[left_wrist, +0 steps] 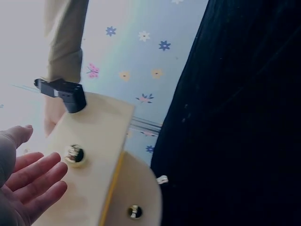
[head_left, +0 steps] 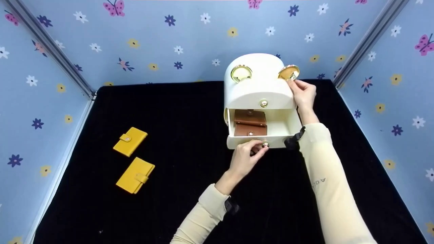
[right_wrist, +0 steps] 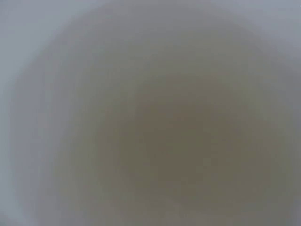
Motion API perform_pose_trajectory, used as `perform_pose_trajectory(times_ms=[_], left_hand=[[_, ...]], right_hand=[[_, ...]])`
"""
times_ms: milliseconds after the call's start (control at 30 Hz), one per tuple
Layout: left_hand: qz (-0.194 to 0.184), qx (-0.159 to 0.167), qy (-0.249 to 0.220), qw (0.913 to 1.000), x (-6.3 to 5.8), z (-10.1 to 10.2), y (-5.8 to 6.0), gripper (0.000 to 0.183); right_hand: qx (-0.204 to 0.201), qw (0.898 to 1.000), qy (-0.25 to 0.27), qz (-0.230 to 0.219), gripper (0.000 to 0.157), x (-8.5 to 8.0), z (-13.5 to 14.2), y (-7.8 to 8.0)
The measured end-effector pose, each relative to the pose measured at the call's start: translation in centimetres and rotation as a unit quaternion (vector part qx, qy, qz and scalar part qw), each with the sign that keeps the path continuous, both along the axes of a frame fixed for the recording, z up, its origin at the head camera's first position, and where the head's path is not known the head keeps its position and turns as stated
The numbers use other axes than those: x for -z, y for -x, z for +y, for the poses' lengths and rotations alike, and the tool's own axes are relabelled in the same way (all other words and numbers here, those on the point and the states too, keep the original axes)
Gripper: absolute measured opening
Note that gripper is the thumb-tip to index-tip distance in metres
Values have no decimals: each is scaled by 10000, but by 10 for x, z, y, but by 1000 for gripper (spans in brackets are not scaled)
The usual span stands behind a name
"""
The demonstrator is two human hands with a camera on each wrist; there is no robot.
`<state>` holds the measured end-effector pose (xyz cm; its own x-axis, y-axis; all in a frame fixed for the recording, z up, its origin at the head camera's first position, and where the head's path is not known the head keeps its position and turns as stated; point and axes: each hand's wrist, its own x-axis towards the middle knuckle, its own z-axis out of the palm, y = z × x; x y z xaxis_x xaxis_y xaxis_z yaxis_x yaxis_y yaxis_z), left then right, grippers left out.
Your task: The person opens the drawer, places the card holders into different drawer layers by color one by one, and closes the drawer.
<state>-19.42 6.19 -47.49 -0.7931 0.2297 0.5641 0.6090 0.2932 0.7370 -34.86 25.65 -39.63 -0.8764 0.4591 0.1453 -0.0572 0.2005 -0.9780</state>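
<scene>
Sleeves [head_left: 332, 189] incomplete at head view's bottom, right wrist view blurry

On the right sleeve [head_left: 327, 162], by its left edge below the cuff, runs dark lettering [head_left: 318, 182]: an A can be read, the other letters are too unclear to tell.

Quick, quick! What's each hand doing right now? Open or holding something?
Left hand: open, fingers beside the lower gold knob.
Right hand: closed, pinching the gold ear on the right.
</scene>
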Motion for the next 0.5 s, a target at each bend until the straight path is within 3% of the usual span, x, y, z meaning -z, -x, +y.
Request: perform_pose_trajectory(times_ms=[200,500], left_hand=[[-219,-492,250,9982,12,5,0,24],[-510,-1238,819,9876,23,14,4,30]], right_hand=[[-19,9999,143,23,24,-1,-1,-1],[10,10000,80,-58,25,-1,-1,1]])
